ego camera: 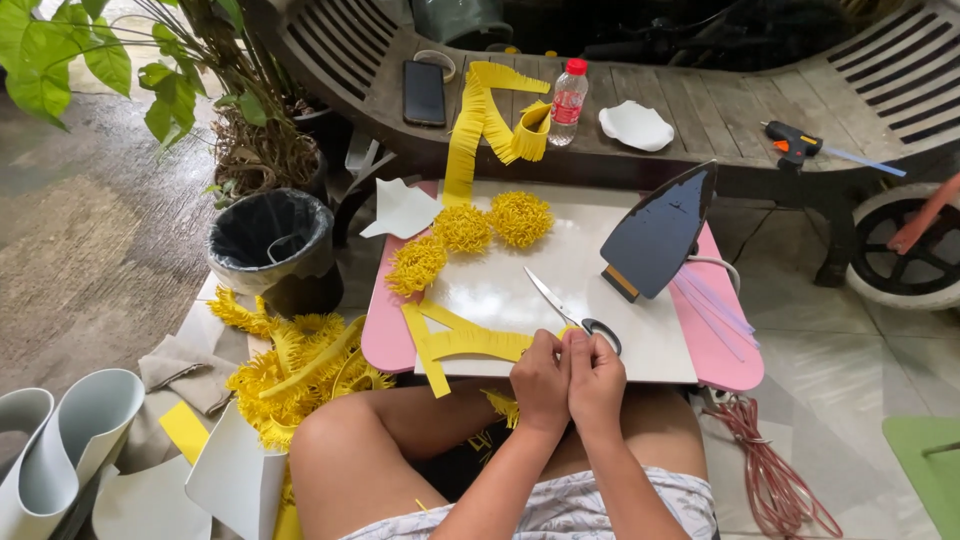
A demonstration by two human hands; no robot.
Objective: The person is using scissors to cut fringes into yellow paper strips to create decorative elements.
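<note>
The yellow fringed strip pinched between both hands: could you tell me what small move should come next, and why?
Probably keep rolling the yellow fringed strip tighter between the left hand and right hand: most of it lies unrolled on the white board, and three finished yellow pompoms sit beyond.

A dark smartphone (424, 92) lies flat on the wooden slatted surface (700, 105) at the back, its rectangular screen black and unlit. Near it to the right, beyond yellow fringed strips, a small clear plastic bottle (568, 101) stands upright with a red cap and a red band label around its middle.
</note>
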